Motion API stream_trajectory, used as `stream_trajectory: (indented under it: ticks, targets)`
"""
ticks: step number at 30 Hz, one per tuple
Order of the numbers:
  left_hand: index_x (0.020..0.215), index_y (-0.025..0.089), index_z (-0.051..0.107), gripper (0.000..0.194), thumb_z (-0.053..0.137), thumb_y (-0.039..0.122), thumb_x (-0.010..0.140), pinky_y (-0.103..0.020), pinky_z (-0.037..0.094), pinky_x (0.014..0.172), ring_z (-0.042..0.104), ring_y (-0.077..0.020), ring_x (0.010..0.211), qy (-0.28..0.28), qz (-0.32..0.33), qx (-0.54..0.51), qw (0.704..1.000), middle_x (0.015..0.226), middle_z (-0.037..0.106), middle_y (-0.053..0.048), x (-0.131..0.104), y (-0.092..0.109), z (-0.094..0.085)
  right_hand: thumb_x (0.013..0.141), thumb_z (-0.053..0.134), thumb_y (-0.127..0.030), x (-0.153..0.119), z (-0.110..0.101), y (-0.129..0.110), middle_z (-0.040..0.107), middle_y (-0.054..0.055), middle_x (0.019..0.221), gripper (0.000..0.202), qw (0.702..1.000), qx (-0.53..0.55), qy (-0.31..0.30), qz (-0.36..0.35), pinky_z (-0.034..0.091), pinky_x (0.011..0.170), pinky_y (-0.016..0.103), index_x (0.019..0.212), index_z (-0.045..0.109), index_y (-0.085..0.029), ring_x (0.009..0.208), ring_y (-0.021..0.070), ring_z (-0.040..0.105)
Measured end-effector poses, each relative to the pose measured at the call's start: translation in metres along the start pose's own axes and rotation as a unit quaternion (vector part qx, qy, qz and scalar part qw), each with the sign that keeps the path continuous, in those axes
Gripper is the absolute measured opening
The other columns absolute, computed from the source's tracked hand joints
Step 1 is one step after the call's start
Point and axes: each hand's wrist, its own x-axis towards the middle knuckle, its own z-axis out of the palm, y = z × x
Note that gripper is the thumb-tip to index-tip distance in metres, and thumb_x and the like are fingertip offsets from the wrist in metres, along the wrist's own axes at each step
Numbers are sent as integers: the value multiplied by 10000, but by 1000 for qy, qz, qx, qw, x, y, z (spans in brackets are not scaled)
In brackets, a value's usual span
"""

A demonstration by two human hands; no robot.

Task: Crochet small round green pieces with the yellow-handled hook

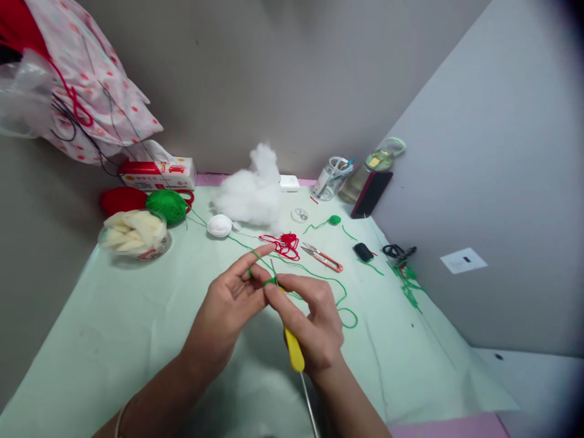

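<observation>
My right hand (317, 322) grips a crochet hook by its yellow handle (294, 350); its thin metal tip points up between my hands. A thin metal rod (308, 398) shows below the handle. My left hand (223, 304) pinches a small piece of green crochet (271, 281) at the hook's tip, index finger raised with green yarn running over it. A loop of green yarn also circles one left finger. That strand leads back to a green yarn ball (166, 207). Fingertips partly hide the crochet piece. Loose green yarn (340, 286) curls on the table beyond my right hand.
Behind my hands lie tangled red yarn (286, 245), orange-handled thread snips (323, 258), a white yarn ball (219, 225) and white stuffing (250, 191). A plastic tub (155, 243) stands left. A pen cup (329, 179), bottle (360, 182) and phone (371, 194) stand back right.
</observation>
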Motion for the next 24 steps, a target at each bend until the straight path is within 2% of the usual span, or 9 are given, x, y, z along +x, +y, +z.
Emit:
stream_trajectory:
  ticks: [3, 6, 8, 10, 15, 17, 19, 22, 24]
  targets:
    - [1247, 238, 787, 476, 886, 311, 787, -230, 479, 841, 576, -122, 830, -49, -94, -108, 989, 859, 631, 6, 3, 4, -1, 1004, 606, -137, 2, -1, -1, 775, 65, 1036, 268, 985, 127, 43, 105, 618, 747, 356, 1171, 758, -279, 898, 205, 726]
    - [1207, 209, 805, 420, 867, 279, 798, -219, 461, 838, 561, -112, 801, -46, -89, -108, 989, 845, 645, 1, 6, 8, -2, 1055, 536, -199, 8, -3, 1, 754, 26, 915, 240, 908, 322, 94, 251, 586, 650, 315, 1074, 762, -277, 712, 151, 674]
    - [1215, 238, 801, 403, 852, 282, 818, -248, 461, 882, 596, -138, 857, -55, -70, -78, 993, 864, 663, -2, 5, 7, -1, 1053, 565, -249, 12, -1, 3, 744, 18, 885, 206, 870, 387, 86, 292, 575, 625, 296, 1022, 767, -270, 688, 140, 662]
    - [1219, 273, 795, 388, 845, 293, 835, -277, 462, 919, 627, -168, 935, -61, -49, -44, 996, 911, 691, -8, 4, 5, 0, 1037, 604, -274, 13, 1, 4, 760, 28, 904, 179, 876, 381, 64, 288, 591, 669, 299, 1008, 780, -262, 776, 158, 695]
    - [1249, 279, 771, 428, 858, 270, 830, -275, 478, 858, 629, -160, 877, -17, -14, -20, 1000, 909, 706, 3, 2, -1, 4, 1013, 615, -162, 9, 3, -3, 771, 31, 967, 216, 952, 218, 44, 209, 624, 717, 301, 1079, 781, -284, 878, 171, 728]
    - [1241, 232, 772, 447, 867, 270, 806, -282, 482, 873, 634, -171, 888, -18, -45, -61, 997, 911, 718, -13, 3, -1, 3, 978, 648, -108, 6, 2, -5, 768, 50, 1042, 267, 984, 113, 21, 139, 632, 729, 314, 1125, 782, -287, 910, 185, 735]
    - [1197, 189, 789, 427, 867, 266, 784, -287, 486, 895, 641, -181, 918, -39, -98, -120, 987, 963, 740, -44, 5, 1, 2, 966, 653, -82, 5, 0, -5, 771, 73, 1091, 298, 995, 60, 9, 80, 635, 756, 337, 1153, 780, -276, 949, 204, 738]
    - [1137, 162, 813, 368, 860, 238, 781, -268, 489, 884, 630, -154, 879, -49, -134, -168, 975, 969, 738, -50, 8, 4, -2, 1009, 594, -121, 9, -4, 1, 777, 65, 969, 244, 971, 178, 62, 148, 619, 666, 324, 1106, 776, -250, 801, 178, 724]
    - [1124, 174, 821, 340, 858, 235, 792, -258, 484, 862, 610, -133, 821, -39, -124, -156, 979, 894, 714, -23, 9, 5, -3, 1033, 580, -199, 13, -4, 5, 760, 44, 883, 203, 915, 303, 94, 251, 588, 577, 293, 1038, 777, -244, 658, 144, 680]
